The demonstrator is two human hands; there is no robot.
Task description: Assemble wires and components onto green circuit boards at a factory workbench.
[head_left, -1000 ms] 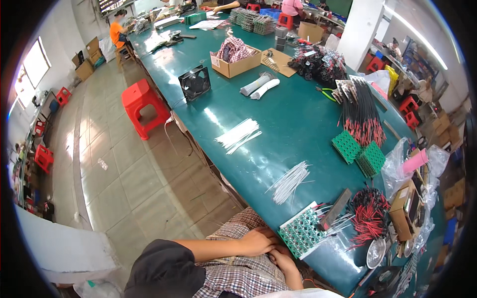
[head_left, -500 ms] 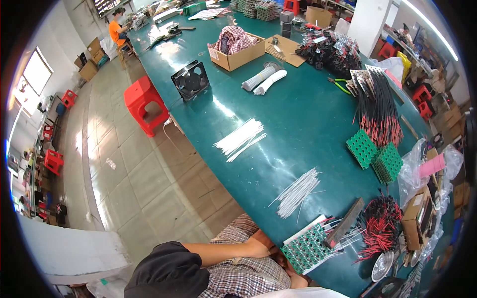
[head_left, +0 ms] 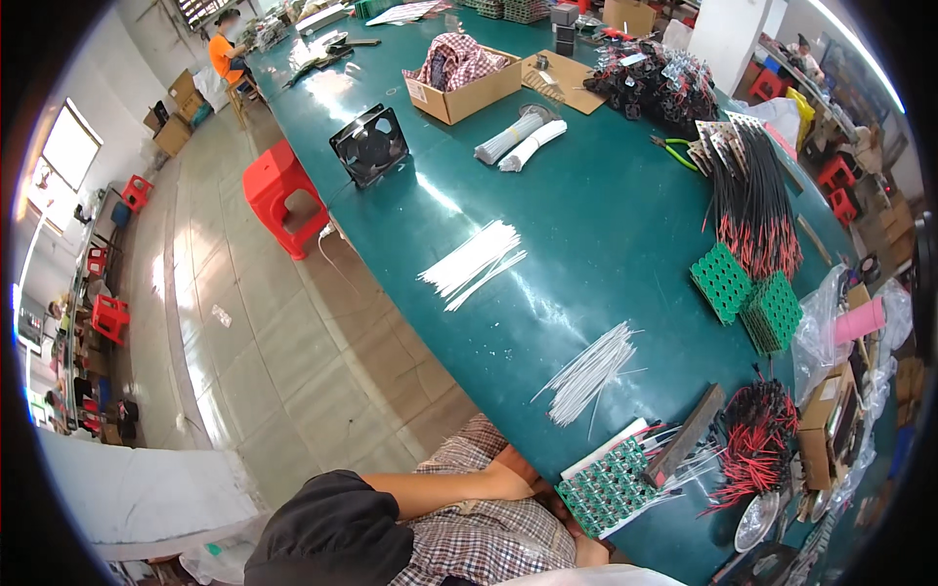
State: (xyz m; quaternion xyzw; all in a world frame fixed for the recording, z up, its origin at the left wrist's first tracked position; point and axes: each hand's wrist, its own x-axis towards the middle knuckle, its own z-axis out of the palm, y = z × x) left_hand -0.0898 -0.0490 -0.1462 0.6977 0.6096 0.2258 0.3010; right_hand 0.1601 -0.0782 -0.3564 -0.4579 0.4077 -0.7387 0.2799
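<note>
My left forearm comes in from a black sleeve, and my left hand (head_left: pixel 516 469) rests in my lap against the table's near edge. Its fingers are hidden below that edge. Only a small part of my right hand (head_left: pixel 589 550) shows, low beside the green circuit boards, and its fingers are out of sight. Nearest to both hands lies a panel of small green circuit boards (head_left: pixel 608 485) on a white backing, at the table's corner. A dark bar (head_left: pixel 687 435) lies across wires beside the panel. Beyond it is a loose bundle of thin white wires (head_left: pixel 591 374).
Another white wire bundle (head_left: pixel 474 262), a black fan (head_left: pixel 368 146) and a carton with checked cloth (head_left: pixel 464 90) stand along the green table (head_left: pixel 440 337). Red-black wires (head_left: pixel 752 444), green perforated boards (head_left: pixel 772 313) and green-handled pliers (head_left: pixel 674 151) lie right. A red stool (head_left: pixel 283 195) stands left.
The view has shifted slightly, so the things on the table sit a little differently in the picture. Both hands stay at the table's edge, and nothing has visibly been picked up or put down.
</note>
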